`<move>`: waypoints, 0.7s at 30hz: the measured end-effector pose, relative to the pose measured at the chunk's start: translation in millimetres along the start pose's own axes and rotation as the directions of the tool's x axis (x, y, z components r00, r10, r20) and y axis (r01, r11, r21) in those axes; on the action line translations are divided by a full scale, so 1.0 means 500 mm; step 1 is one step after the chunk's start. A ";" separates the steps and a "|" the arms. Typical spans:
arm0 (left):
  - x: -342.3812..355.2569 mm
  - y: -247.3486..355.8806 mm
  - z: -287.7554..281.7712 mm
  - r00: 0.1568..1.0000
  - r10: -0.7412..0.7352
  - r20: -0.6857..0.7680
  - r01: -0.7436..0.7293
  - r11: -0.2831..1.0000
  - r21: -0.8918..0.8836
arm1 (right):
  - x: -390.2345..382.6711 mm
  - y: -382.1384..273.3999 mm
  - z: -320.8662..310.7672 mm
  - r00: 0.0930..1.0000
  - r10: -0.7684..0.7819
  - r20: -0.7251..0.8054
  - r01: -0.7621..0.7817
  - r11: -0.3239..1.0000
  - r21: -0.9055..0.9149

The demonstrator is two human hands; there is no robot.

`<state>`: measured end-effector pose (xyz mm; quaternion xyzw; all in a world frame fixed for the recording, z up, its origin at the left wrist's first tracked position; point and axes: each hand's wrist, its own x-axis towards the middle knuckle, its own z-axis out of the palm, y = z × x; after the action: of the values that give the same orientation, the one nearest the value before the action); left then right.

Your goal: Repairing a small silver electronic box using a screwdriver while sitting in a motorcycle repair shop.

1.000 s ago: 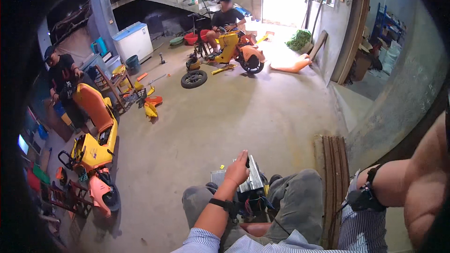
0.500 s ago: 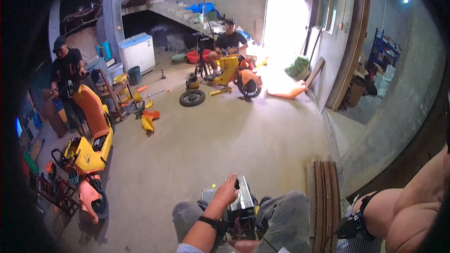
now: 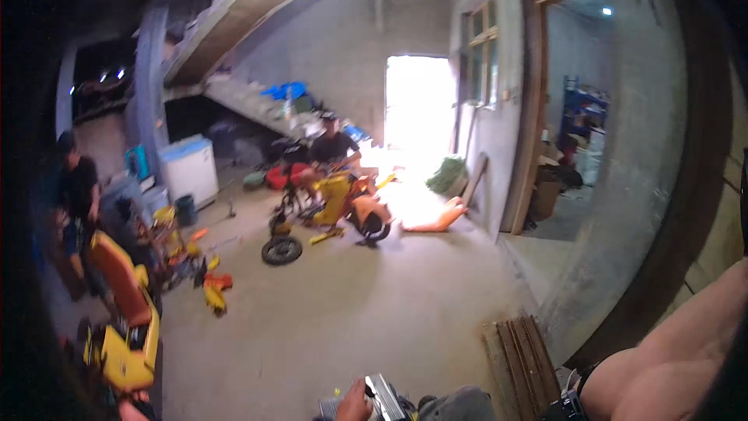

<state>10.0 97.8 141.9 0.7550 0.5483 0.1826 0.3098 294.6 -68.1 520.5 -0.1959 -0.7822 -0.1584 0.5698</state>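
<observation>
Low in the picture, my left hand (image 3: 355, 405) lies over a silver finned metal box (image 3: 385, 401) at my lap, its fingers closed together against it. A small dark part shows beside the fingers. The lower end of the box is cut off by the picture edge. My right hand (image 3: 662, 370) is raised close to the camera at the lower right, large and blurred, with a strap and a small black device (image 3: 567, 407) at the wrist. Its fingers lie outside the picture, so what they touch is hidden. My grey trouser knee (image 3: 460, 405) is beside the box.
A person (image 3: 335, 144) sits behind a partly stripped yellow scooter (image 3: 335, 195), with a loose wheel (image 3: 281, 250) nearby. At left another person (image 3: 78, 187) stands by a yellow scooter (image 3: 128, 355). Orange panels (image 3: 436, 217) lie near the bright doorway. Rusty ribbed slats (image 3: 520, 362) lie at my right.
My view has tilted up and swung right, so the box and my left hand sit lower in the picture. My left hand stays on the box; my right remains raised.
</observation>
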 end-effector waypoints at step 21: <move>-0.060 0.010 -0.014 0.996 -0.022 -0.083 0.023 1.000 0.013 | -0.045 0.017 0.020 0.999 -0.043 -0.026 0.043 0.999 0.022</move>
<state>-0.5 70.4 152.3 0.7428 0.5703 0.2065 0.2836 296.7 -59.0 496.3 -0.1706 -0.7805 -0.1643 0.5785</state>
